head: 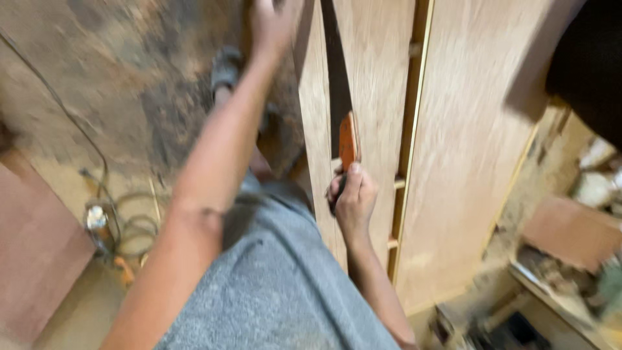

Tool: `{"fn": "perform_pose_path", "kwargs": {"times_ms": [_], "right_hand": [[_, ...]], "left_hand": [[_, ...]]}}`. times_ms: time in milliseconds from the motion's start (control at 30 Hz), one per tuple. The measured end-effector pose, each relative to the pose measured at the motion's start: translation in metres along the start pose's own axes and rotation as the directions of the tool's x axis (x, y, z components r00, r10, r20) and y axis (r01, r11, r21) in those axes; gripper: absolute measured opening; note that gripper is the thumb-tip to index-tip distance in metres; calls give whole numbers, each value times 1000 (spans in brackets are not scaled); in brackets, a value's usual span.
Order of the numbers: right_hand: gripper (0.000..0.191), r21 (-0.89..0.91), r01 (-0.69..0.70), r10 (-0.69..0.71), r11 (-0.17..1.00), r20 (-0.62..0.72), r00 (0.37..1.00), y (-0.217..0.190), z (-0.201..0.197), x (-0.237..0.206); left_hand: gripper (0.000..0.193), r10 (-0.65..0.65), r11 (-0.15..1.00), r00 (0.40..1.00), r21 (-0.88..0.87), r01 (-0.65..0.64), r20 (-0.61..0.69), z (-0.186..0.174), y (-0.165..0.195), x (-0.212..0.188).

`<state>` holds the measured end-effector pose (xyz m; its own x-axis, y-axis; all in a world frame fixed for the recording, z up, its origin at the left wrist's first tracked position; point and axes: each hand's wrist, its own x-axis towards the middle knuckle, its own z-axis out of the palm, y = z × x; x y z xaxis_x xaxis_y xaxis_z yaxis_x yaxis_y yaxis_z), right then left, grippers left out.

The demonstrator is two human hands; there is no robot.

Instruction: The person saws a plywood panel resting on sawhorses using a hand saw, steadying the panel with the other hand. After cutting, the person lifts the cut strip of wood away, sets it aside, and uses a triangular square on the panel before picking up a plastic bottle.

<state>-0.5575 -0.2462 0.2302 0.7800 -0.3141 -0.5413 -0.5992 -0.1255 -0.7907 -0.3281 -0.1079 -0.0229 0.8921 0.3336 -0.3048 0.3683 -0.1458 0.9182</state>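
Observation:
My right hand (352, 198) grips a small orange tool (348, 141) with a dark handle, its thumb up along the tool, held against a tall plywood panel (376, 78). My left hand (271, 24) reaches far forward to the top of the view beside the left edge of a narrower plywood strip (315, 110); blur hides whether it grasps the strip. A dark gap (336, 71) runs between the strip and the panel. My grey-clad knee (278, 285) fills the lower middle.
A wider plywood sheet (473, 142) stands to the right, with a pale framing batten (409, 129) between the sheets. Coiled cable (126, 223) and a small fitting lie on the dusty floor at left. A reddish board (32, 253) sits bottom left. Clutter and scraps (570, 259) at right.

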Motion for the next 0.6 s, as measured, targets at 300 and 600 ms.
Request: {"fn": "perform_pose_path", "kwargs": {"times_ms": [300,600], "right_hand": [[33,95,-56,51,994,55,997,15,21,16],[37,-231,169,-158,958,68,985,-5,-19,41]], "left_hand": [[28,156,988,985,4,-157,-77,3,9,-7],[34,-132,986,991,101,134,-26,12,28,0]]}}
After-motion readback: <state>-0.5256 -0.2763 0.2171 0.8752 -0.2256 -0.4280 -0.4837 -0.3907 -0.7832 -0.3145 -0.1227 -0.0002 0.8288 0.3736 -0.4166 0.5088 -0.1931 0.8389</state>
